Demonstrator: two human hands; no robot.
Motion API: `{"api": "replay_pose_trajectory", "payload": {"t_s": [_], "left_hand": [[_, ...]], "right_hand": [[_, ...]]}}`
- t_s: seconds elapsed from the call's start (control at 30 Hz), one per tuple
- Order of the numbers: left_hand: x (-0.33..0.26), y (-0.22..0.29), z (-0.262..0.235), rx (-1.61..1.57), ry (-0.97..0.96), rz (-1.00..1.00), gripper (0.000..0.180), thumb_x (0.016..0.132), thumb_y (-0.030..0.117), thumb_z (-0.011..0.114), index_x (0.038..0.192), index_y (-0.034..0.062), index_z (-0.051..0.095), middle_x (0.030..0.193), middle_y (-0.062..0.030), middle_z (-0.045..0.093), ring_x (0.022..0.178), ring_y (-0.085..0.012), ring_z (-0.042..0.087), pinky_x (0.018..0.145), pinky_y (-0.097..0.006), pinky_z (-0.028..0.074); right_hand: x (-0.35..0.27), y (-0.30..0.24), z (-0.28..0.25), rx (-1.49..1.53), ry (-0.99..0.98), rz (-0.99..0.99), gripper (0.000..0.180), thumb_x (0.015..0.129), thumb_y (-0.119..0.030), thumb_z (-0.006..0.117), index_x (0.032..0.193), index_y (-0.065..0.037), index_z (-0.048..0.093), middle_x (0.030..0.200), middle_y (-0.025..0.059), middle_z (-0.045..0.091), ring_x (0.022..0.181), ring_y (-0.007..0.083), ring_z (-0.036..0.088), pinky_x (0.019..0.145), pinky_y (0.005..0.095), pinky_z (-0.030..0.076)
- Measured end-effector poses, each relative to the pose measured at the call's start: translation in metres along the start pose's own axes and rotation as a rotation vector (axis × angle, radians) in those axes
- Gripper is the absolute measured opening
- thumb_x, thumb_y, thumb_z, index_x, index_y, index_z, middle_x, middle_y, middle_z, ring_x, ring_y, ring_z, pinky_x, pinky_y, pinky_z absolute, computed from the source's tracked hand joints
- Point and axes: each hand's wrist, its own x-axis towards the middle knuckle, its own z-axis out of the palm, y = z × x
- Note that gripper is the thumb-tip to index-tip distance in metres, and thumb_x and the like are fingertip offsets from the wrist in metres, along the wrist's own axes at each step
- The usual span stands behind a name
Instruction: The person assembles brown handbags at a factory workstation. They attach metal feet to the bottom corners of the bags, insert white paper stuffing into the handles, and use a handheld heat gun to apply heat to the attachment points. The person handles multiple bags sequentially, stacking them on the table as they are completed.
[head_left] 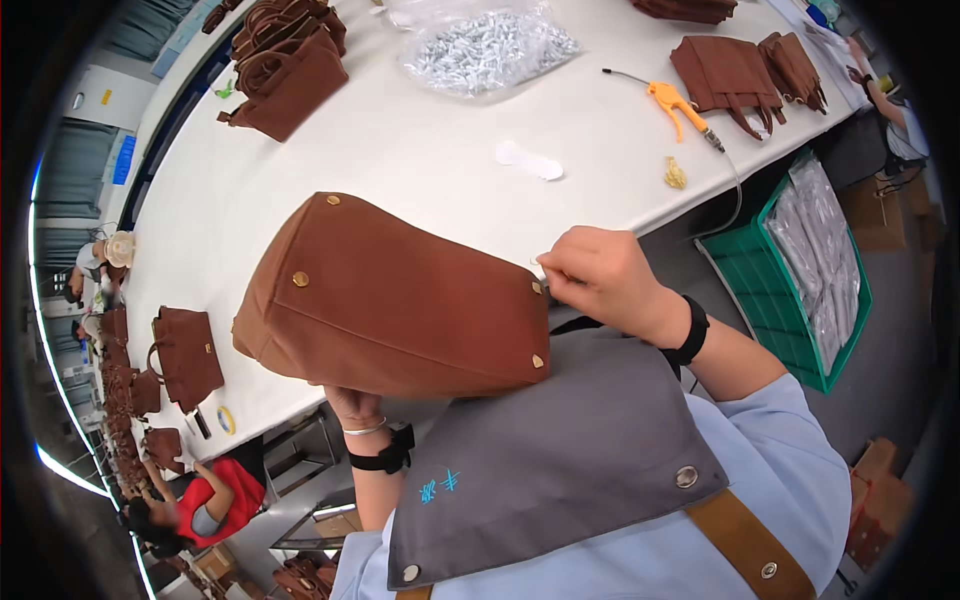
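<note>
A brown handbag (400, 300) is tipped so that its base faces me, with brass-coloured feet near the base's corners. My left hand (352, 402) supports it from underneath, its fingers mostly hidden behind the bag. Beside the bag's right edge, close to a brass foot (537, 287), my right hand (605, 275) is closed in a pinch. Something small and pale may show at its fingertips, too small to name. The bag's near edge meets the grey apron (540, 440) on my lap.
The white table (430, 150) carries a clear bag of small wrapped pieces (490, 50), a yellow air gun (675, 105), a white card strip (528, 160) and brown handbags (290, 85). A green crate (740, 280) stands right. A person in red (215, 500) works at left.
</note>
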Motion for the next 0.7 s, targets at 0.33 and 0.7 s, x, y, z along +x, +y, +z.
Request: {"api": "replay_pose_trajectory", "payload": {"t_s": [0.33, 0.7], "left_hand": [[-0.007, -0.001, -0.008, -0.03, -0.015, -0.017, 0.083, 0.079, 0.053, 0.073, 0.139, 0.0034, 0.044, 0.139, -0.0097, 0.051, 0.126, -0.0281, 0.05, 0.108, -0.047, 0.042], [-0.028, -0.004, 0.026, 0.039, 0.129, 0.048, 0.079, 0.077, 0.055, 0.071, 0.141, 0.0167, 0.044, 0.145, 0.001, 0.046, 0.133, -0.0234, 0.042, 0.113, -0.047, 0.034]], "right_hand": [[-0.026, 0.0, -0.014, -0.12, -0.257, -0.329, 0.011, 0.073, -0.003, 0.068, 0.082, -0.002, 0.061, 0.072, 0.0051, 0.055, 0.066, 0.0198, 0.057, 0.052, 0.0311, 0.048], [-0.035, -0.023, -0.009, 0.207, -0.082, -0.169, 0.016, 0.069, 0.004, 0.071, 0.084, 0.0, 0.065, 0.07, 0.0054, 0.058, 0.061, 0.0188, 0.057, 0.05, 0.0296, 0.049]]}}
